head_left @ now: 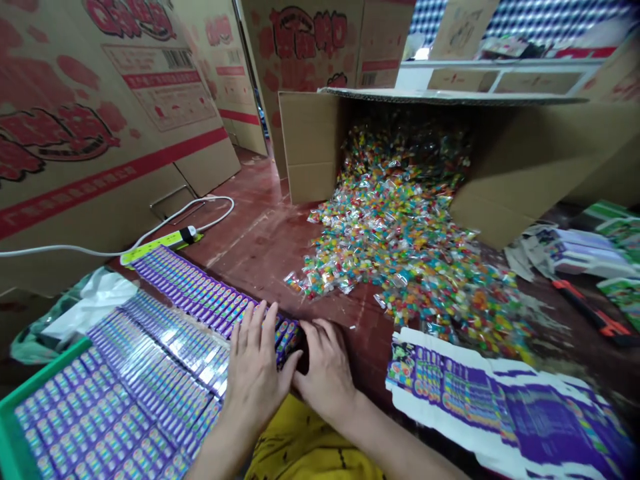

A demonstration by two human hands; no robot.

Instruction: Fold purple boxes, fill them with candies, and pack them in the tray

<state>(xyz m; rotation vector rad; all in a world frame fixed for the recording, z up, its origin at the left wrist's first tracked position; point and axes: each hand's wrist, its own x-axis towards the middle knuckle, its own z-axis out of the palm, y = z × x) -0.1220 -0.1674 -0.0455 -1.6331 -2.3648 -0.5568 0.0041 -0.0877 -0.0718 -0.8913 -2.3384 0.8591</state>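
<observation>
A long row of small purple candy boxes (195,283) stands packed side by side on the dark red table. My left hand (257,360) lies over the near end of this row, its fingers stretched out on the boxes. At the row's end my right hand (327,370) rests with bent fingers against the last boxes, thumb apart and pointing towards the left thumb. Neither hand is wrapped round a single box, though the palms hide part of the row. Left of my left hand, a green tray (13,400) is filled with more purple boxes in several rows.
Small clear packets of colourful candy (395,227) spill from a tipped carton (313,147). Flat purple box blanks (465,393) lie fanned at right, near a red-and-black tool (593,313). A power strip (160,247) with white cable and large printed cartons (115,120) stand left.
</observation>
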